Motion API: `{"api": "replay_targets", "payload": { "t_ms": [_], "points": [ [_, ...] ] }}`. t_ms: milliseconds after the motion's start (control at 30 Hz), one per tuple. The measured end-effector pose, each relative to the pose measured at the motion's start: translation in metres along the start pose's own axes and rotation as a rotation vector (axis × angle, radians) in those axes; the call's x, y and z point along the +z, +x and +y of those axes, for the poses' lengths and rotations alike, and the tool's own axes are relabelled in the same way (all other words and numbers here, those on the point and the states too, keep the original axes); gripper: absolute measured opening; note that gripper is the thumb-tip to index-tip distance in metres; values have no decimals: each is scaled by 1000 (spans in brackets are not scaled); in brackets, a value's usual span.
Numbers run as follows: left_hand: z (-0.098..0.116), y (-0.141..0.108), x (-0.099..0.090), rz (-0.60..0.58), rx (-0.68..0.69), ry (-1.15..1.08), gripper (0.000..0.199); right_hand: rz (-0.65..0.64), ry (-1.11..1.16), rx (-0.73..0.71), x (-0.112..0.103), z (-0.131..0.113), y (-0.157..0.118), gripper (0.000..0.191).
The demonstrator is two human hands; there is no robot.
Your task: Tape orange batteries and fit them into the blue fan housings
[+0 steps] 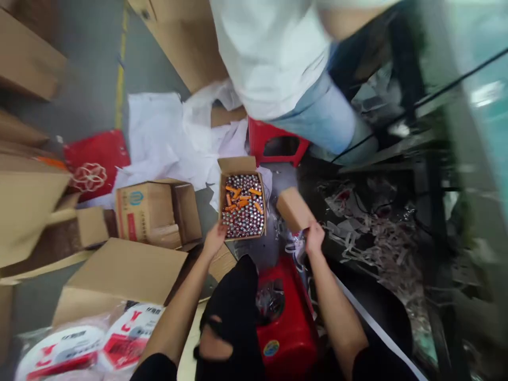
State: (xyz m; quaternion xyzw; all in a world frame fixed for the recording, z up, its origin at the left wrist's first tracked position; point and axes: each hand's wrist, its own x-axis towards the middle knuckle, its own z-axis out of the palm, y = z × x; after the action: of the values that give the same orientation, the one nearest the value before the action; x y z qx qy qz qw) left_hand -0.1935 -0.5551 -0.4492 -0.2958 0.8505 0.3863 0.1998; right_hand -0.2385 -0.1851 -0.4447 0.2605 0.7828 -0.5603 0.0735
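An open cardboard box [263,233] stands in front of me, filled with rows of small metal-ended cylinders that look like batteries [245,225]. Several orange ones [243,201] lie loose on top. My left hand [215,241] is closed at the near left corner of this box, gripping its edge; the fingertips are partly hidden. My right hand [315,237] holds a small brown carton [294,209] by its near end, tilted, to the right of the open box and apart from it.
A person in a white top [273,58] sits opposite on a red stool [273,140]. Another red stool [286,317] is by my knee. Cartons [145,211] and plastic-wrapped round packs [130,333] lie left. White sheets [154,127] cover the floor ahead; shredded scraps [381,248] lie right.
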Motion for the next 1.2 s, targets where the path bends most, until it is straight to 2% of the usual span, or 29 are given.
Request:
{"api": "replay_targets", "payload": {
  "t_ms": [100,167,233,300,367,433,500,533,600,667,733,800,867,933,1033,1133,1200],
  "points": [
    [-15,82,42,-6,106,-44,42,87,40,72,4,37,43,67],
    [-26,114,71,10,181,-55,44,141,25,87,3,62,48,66],
    [-35,128,97,34,302,7,47,184,-35,87,6,88,39,66],
    [-43,127,116,53,415,135,54,166,-141,96,13,115,25,63],
    [-45,121,128,65,447,254,63,78,-259,120,25,138,11,59],
    [-44,117,133,70,451,312,71,-23,-352,151,43,151,2,63],
    [-40,118,136,42,501,320,75,-104,-427,112,67,147,4,70],
    [-37,121,138,16,542,318,79,-147,-472,29,81,140,10,71],
    [-32,129,143,-29,611,325,89,-278,-592,-265,116,115,31,70],
    [-28,138,150,-46,642,350,98,-519,-756,-578,153,85,63,84],
    [-27,146,153,-51,651,385,100,-733,-922,-762,185,58,97,92],
    [-27,153,152,-65,667,414,101,-885,-1056,-855,204,37,125,94],
    [-26,159,147,-78,682,419,100,-970,-1152,-894,212,21,142,81],
    [-24,164,141,-81,692,411,98,-986,-1196,-900,215,11,150,54],
    [-22,171,137,-77,692,416,97,-887,-1094,-842,217,9,152,16],
    [-22,175,137,-81,682,415,98,-676,-913,-734,207,24,146,8],
    [-22,175,138,-82,676,397,99,-496,-728,-639,185,44,137,7]
  ]
}}
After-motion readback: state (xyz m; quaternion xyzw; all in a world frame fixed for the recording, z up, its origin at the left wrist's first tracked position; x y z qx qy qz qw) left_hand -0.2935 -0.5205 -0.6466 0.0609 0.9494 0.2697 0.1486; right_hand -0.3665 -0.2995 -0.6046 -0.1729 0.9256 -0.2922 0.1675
